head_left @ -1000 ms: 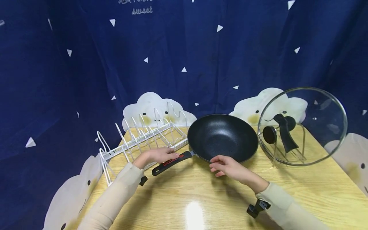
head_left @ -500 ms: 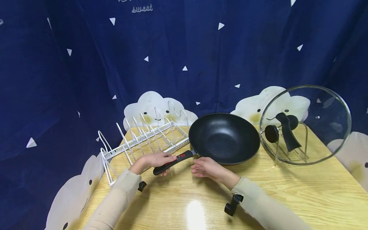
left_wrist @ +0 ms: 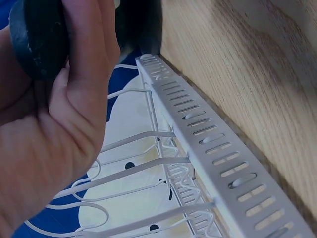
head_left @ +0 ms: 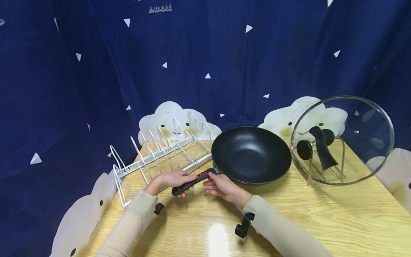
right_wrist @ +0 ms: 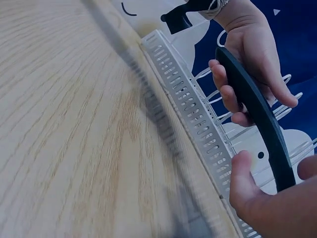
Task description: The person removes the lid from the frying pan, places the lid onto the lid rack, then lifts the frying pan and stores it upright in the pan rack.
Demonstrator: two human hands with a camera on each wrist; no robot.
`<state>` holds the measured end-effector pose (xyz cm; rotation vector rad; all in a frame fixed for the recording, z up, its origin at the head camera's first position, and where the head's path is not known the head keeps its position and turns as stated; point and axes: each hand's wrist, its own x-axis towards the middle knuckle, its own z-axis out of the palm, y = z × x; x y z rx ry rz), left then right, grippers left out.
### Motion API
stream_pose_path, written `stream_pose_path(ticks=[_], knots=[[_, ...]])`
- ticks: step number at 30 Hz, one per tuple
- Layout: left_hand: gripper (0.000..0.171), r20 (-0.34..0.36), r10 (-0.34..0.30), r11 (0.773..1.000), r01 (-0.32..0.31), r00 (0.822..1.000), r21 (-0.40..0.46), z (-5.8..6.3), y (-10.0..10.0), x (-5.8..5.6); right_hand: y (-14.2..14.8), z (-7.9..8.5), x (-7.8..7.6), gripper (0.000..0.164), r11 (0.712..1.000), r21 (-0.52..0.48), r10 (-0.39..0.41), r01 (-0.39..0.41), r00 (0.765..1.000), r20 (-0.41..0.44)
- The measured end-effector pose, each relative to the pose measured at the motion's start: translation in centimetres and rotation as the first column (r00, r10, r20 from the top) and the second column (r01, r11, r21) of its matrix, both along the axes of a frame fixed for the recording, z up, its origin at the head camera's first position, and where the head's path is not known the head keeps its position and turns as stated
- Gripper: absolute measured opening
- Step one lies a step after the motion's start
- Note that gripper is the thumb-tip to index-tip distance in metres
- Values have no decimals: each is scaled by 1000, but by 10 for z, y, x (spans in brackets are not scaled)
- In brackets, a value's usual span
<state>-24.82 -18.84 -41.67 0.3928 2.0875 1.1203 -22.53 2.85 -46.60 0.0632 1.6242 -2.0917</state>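
A black wok [head_left: 252,153] tilts toward me at the middle of the table, its long handle [head_left: 200,177] reaching to the left. My left hand [head_left: 171,179] grips the handle near its free end, fingers on one side and thumb on the other. Closer to the pan, my right hand [head_left: 223,188] holds the handle with the thumb on top and fingers below. In the right wrist view the black handle [right_wrist: 262,119] runs between both hands. The handle's end [left_wrist: 39,39] shows against the palm in the left wrist view.
A white wire rack [head_left: 160,155] with upright loops stands left of the wok. On the right, a glass lid [head_left: 363,142] leans upright in a small wire stand [head_left: 341,157], beside a black curved handle [head_left: 322,150]. A dark blue curtain [head_left: 205,53] hangs behind the table.
My left hand has slid down around the handle, with fingers now under it. My right hand has moved left from the wok's rim onto the handle. The wok has hardly shifted.
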Motion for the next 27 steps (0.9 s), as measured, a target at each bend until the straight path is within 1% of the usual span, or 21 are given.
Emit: stream_pose_path(ticks=[4,8,12,16,18,24,27], knots=[[54,20,-31,999,31,999,13,-2,0,1,-1,-1,-2,38,997,-58,-41,43,999,35],[51,15,-58,998,58,998,24,-4,2,2,1,-2,-4,37,994,-94,-52,57,998,46],[51,35,-69,997,67,997,46,-7,4,3,3,-2,-4,38,993,-108,-40,45,998,43],[51,64,-97,993,92,993,70,-11,6,4,5,-2,-2,39,992,-118,-32,37,998,48],[51,63,-123,990,119,990,74,-11,8,5,7,-2,-1,40,992,-123,-27,34,998,52],[51,49,-212,977,210,976,36,-9,16,8,15,1,3,36,991,-136,0,9,998,66],[51,66,-227,974,225,972,40,-10,21,10,20,3,4,33,991,-137,14,-4,998,67]])
